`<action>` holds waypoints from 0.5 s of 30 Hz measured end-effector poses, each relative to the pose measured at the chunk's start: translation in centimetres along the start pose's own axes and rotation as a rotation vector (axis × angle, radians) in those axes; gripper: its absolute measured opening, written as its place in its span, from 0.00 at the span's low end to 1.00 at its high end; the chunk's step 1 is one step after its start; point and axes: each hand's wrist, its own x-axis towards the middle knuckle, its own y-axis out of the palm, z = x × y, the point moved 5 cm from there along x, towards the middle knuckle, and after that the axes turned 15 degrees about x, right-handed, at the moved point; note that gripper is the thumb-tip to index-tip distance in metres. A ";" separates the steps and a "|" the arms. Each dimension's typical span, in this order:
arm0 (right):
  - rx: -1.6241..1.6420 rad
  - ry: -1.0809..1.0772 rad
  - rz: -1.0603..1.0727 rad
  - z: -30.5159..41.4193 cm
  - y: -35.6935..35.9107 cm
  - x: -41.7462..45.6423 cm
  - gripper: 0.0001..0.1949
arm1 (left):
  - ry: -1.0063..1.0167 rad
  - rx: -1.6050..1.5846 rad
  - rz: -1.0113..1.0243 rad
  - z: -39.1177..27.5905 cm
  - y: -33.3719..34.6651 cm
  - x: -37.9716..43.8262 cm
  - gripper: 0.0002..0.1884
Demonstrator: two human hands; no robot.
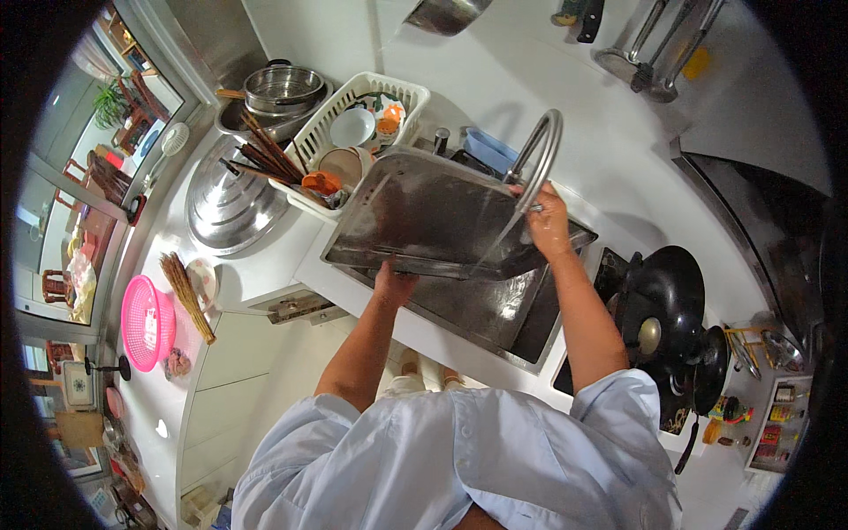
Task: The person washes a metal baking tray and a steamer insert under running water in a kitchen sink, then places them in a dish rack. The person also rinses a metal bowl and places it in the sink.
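Observation:
A large rectangular metal tray [424, 212] is tilted above the stainless steel sink [477, 305]. My left hand [395, 285] grips its near edge, the fingers partly hidden under it. My right hand [548, 222] is at the tray's far right edge, just behind the curved spout of the faucet [555, 132]. The spout covers part of the fingers, so whether they hold the tray rim or the faucet is unclear. A thin stream of water [489, 248] appears to run from the spout onto the tray.
A white dish basket [414, 93] holds bowls and chopsticks. Beside it are stacked pots [285, 86] and a large metal lid [232, 199]. A blue container [490, 149] sits behind the faucet. A black wok [669, 291] stands at right, a pink colander [147, 324] at left.

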 end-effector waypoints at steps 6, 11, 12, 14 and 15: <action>-0.038 0.082 -0.094 0.5 0.9 -1.4 0.17 | 0.080 0.224 0.033 -1.5 4.4 -4.8 0.29; -0.167 0.155 -0.221 0.3 0.2 -4.2 0.12 | 0.172 0.600 0.451 -0.4 17.4 -13.6 0.24; -0.173 0.113 -0.219 1.2 0.3 -4.5 0.13 | 0.198 0.635 0.485 0.0 19.5 -15.0 0.22; -0.195 0.111 -0.198 2.0 0.7 -5.0 0.15 | 0.264 0.707 0.542 0.4 22.9 -16.7 0.19; -0.204 0.108 -0.190 2.3 0.9 -5.3 0.15 | 0.307 0.608 0.532 0.3 24.3 -16.8 0.19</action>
